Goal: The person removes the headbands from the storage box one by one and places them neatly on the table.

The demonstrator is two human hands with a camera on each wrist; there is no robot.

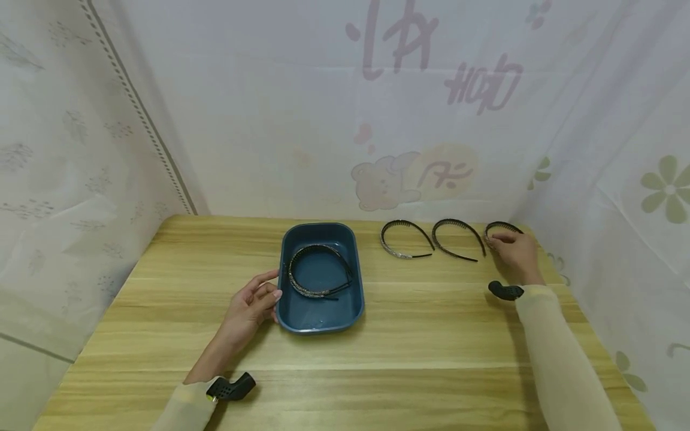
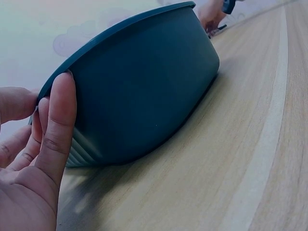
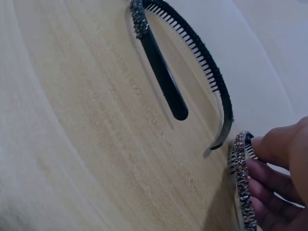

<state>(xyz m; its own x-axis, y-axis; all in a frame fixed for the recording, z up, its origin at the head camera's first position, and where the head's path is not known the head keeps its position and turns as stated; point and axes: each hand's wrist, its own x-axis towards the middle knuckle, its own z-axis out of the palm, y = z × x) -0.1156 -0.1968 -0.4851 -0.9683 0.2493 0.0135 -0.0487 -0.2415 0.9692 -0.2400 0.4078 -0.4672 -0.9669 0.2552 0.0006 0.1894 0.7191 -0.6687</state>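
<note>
My left hand (image 1: 253,305) grips the left rim of a blue plastic tray (image 1: 320,328), with fingers on both sides of the edge in the left wrist view. Inside the tray lie overlapping black headbands (image 1: 309,293) with glittery outer bands. At the table's far right, my right hand (image 1: 517,254) pinches a glittery headband (image 3: 244,192) that has comb teeth on its inner side. Part of this headband is hidden behind the fingers in the head view. To its left lie a second headband (image 1: 458,222) and a third headband (image 1: 396,254).
Everything stands on a wood-grain table (image 1: 420,347). A pale printed curtain (image 1: 269,108) hangs close behind the table's back edge and along both sides. Each wrist carries a black camera mount (image 1: 232,388).
</note>
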